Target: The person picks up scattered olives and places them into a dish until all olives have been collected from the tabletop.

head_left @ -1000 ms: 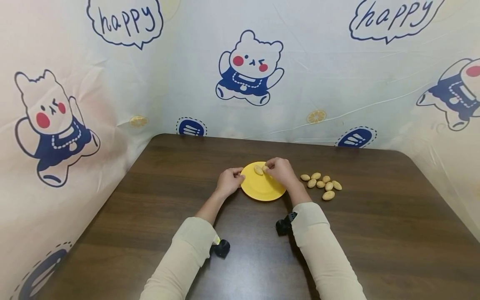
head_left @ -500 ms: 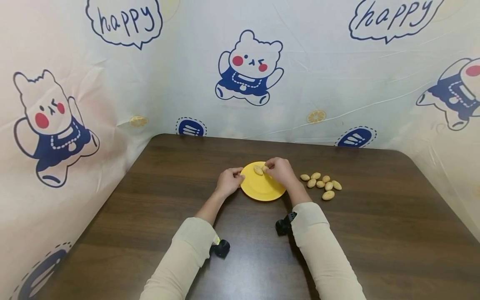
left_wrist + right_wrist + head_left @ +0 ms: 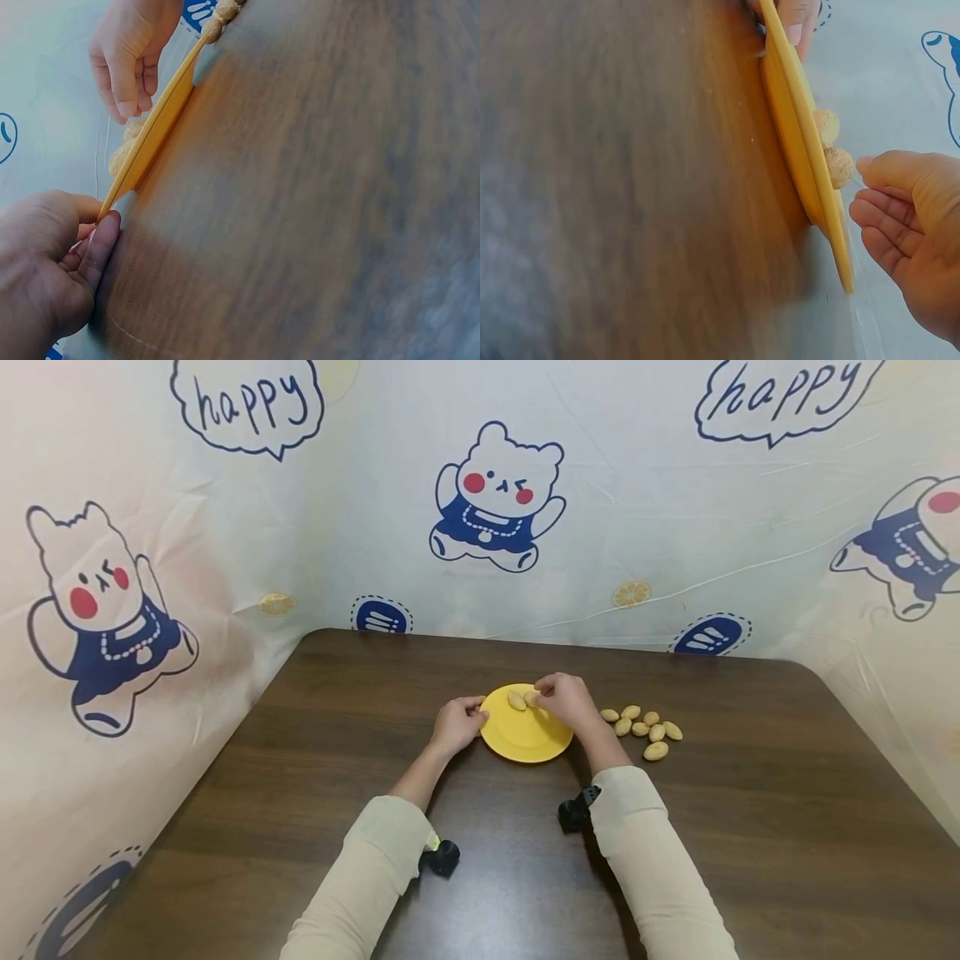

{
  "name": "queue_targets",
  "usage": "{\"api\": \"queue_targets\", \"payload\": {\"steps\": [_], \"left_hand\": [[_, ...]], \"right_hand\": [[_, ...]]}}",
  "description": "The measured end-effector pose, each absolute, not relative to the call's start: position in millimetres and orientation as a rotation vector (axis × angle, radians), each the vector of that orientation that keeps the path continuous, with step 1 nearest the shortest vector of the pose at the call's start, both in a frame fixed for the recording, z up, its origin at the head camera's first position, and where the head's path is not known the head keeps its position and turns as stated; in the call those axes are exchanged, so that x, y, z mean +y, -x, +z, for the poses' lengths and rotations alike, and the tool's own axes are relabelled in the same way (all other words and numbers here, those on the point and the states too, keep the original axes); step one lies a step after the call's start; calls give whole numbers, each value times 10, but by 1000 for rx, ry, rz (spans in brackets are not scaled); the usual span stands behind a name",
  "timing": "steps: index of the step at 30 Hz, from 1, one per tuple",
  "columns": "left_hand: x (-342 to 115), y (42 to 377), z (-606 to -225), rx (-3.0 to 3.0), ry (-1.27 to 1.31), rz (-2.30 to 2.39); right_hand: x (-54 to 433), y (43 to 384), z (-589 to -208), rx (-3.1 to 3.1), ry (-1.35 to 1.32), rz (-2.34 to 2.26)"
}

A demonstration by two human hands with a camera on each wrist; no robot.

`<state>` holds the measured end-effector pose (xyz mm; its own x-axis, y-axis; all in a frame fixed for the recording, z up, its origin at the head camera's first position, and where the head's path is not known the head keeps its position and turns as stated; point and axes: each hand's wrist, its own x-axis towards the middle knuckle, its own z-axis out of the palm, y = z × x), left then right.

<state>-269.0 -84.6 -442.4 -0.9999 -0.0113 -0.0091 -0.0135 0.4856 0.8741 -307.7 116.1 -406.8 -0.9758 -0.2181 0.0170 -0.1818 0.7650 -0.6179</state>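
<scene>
A yellow plate rests on the table with two oval, tan, rough-shelled nuts near its far side. One nut lies to the left, the other nut beside it on the right. My left hand pinches the plate's left rim, thumb on one face and fingers on the other, as the left wrist view shows. Just off the right-hand nut, my right hand hovers over the plate's right side. In the right wrist view its fingers are loosely bent, and a small gap separates the thumb tip from the nut.
Several more tan nuts lie in a loose group on the brown table, right of the plate and close to my right wrist. A printed cloth hangs behind and beside the table.
My right hand has let go of the right-hand nut and drawn slightly right, away from it. The left hand, plate and loose nuts stay put.
</scene>
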Motion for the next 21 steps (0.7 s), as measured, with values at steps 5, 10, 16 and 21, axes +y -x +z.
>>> {"api": "queue_targets", "payload": {"steps": [5,10,16,21], "left_hand": [[-840,2684,-4416,2708,30,1590],[-841,2688,-4421,2724,25,1565],[-842,2683,-4414,2726,25,1565],[-848,2680,-4405,2736,9,1562]], "right_hand": [[1228,3066,-4055,2912,353,-994],[1317,3044,-4044,2924,297,-990],[1432,3042,-4026,2919,292,-1022],[1530,3038,-3997,2947,295,-1032]]}}
